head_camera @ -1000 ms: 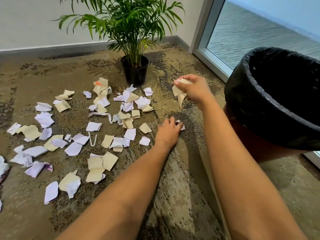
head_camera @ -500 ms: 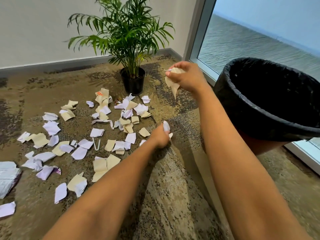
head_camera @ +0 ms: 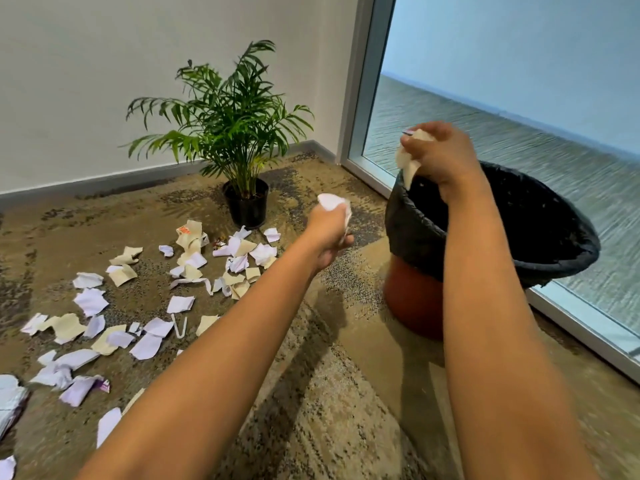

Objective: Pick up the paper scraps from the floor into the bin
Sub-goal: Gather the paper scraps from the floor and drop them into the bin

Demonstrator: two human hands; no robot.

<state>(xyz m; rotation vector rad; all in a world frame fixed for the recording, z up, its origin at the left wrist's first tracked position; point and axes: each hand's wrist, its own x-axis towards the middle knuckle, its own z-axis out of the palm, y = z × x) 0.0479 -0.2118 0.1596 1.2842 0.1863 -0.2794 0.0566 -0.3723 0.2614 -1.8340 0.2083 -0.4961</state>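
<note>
Over the near rim of the bin [head_camera: 429, 233], at right of centre, the right hand [head_camera: 441, 157] was closed on a wad of cream paper [head_camera: 408, 164] whose tail hung just inside the liner. At centre frame the left hand [head_camera: 329, 230] was fisted around white scraps [head_camera: 330, 201], short of the bin and well above the carpet [head_camera: 329, 393]. Many paper scraps [head_camera: 149, 306] lay strewn across the left of the frame, near the potted plant [head_camera: 228, 133]. How much either fist held was hard to tell. Such paper looked light, limp and crushable, probably best pinched by an edge or raked together into a bunch.
</note>
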